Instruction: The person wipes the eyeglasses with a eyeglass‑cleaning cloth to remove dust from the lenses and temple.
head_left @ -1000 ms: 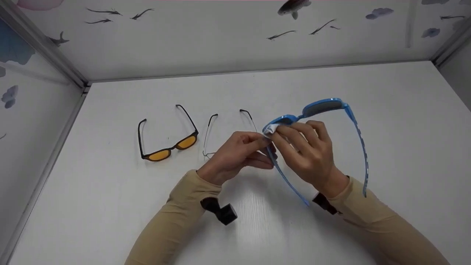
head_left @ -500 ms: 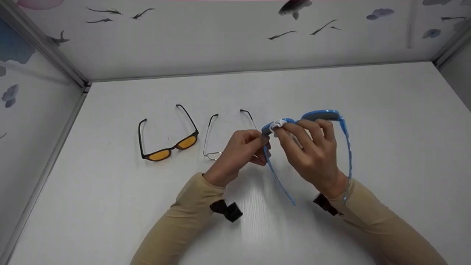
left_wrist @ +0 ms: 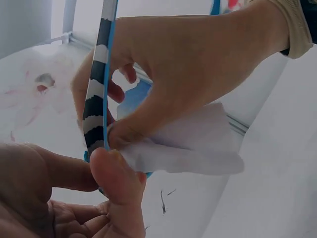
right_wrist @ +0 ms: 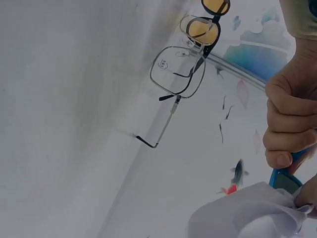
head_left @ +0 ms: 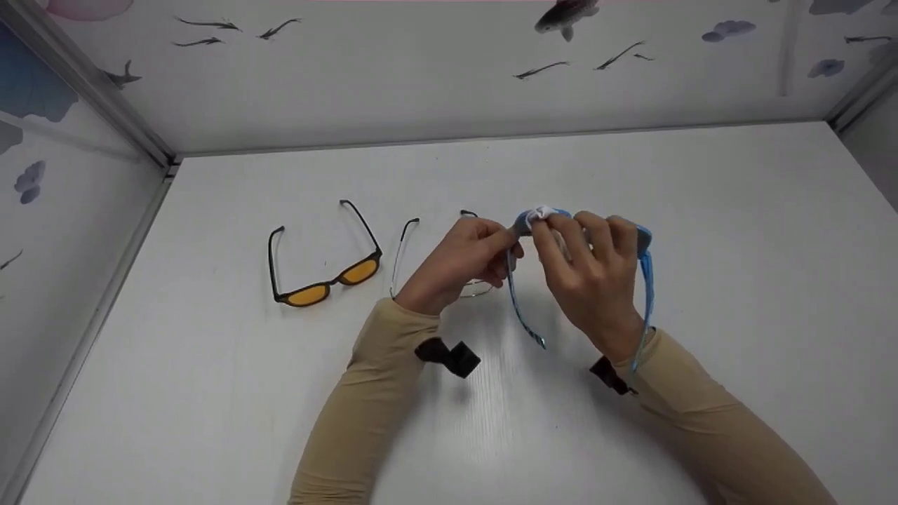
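Observation:
My left hand (head_left: 466,263) pinches a pair of blue-framed sunglasses (head_left: 646,273) at the left hinge, between thumb and fingers. One temple of the sunglasses, with black and white stripes (left_wrist: 96,99), rises past the thumb in the left wrist view. My right hand (head_left: 593,270) holds a white cloth (head_left: 541,213) against the left lens, thumb and fingers around it. The cloth (left_wrist: 188,144) hangs loose below the right hand in the left wrist view. Both temples are unfolded, and the right hand hides the middle of the frame.
Black-framed glasses with orange lenses (head_left: 309,294) lie on the white table (head_left: 210,393) at the left. Beside them are thin metal-framed glasses (head_left: 396,263), partly behind my left hand. White panels (head_left: 393,84) with fish and flower prints border the table's back and sides.
The sunglasses have turned and moved up and away, their right end drawing in toward my right hand. Both hands have shifted slightly up, the cloth sliding along the left lens.

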The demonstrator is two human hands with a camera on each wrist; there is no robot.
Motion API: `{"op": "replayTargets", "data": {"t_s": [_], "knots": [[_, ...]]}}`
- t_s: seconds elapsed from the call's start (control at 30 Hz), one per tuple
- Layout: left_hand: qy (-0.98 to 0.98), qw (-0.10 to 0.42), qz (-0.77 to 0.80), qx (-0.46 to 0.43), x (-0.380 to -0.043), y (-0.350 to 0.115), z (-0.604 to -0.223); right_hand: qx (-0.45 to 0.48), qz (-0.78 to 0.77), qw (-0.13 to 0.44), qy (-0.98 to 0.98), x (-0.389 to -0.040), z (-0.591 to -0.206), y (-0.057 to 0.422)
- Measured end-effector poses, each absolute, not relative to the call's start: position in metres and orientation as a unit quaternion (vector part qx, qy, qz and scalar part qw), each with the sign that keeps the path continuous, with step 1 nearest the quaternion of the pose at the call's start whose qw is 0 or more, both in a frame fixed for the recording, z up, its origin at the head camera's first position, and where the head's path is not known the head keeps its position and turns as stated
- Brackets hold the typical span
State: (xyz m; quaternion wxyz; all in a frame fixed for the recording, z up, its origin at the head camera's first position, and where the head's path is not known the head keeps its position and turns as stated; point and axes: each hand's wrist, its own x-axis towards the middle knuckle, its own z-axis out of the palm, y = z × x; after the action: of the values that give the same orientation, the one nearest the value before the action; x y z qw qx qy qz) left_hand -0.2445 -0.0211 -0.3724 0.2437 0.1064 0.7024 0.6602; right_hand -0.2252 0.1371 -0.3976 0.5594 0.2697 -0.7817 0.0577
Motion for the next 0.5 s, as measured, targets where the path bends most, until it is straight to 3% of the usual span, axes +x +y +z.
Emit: {"op": "replayTargets", "data": {"t_s": [0.13, 0.33, 0.5], "knots": [[0.699, 0.266, 0.654, 0.109, -0.251, -0.015, -0.372, 0.292, 0.057, 0.54, -0.788, -0.231, -0.394, 0.139], [0.683, 0.257, 0.674, 0.114, -0.257, -0.011, -0.367, 0.24, 0.054, 0.572, -0.783, -0.237, -0.388, 0.144], [0.707, 0.254, 0.649, 0.123, -0.261, -0.012, -0.367, 0.286, 0.03, 0.534, -0.795, -0.237, -0.389, 0.147]]}}
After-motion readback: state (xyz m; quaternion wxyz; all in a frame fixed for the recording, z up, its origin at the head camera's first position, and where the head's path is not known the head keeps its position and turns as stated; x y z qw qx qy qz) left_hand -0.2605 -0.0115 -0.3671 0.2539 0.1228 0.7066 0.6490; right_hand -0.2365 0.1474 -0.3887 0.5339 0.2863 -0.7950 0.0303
